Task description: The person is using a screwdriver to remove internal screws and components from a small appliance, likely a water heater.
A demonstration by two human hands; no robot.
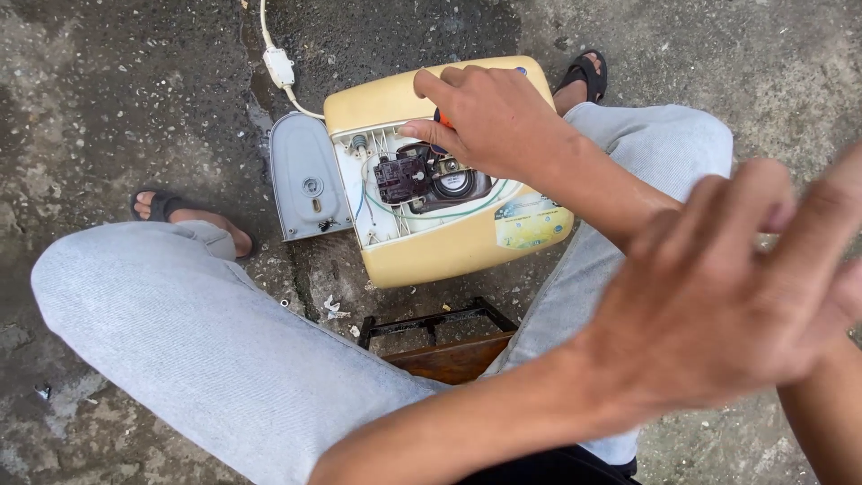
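Note:
A pale yellow appliance casing [449, 256] lies open on the wet concrete between my feet. Inside it are a white tray, green and white wires, a black switch block [400, 180] and a round dark part [456, 184]. My right hand [489, 117] rests over the opening, fingers closed around a small orange-handled tool [444, 119] that is mostly hidden. My left hand [718, 296] hovers close to the camera, blurred, fingers apart, holding nothing. Its forearm crosses in front of my right arm.
A grey cover plate [301, 180] lies flat against the casing's left side. A white cord with an inline connector [278, 65] runs away at the top. My grey-trousered legs flank the casing, with sandalled feet [171, 208] [584, 76]. A wooden stool edge [449, 355] shows below.

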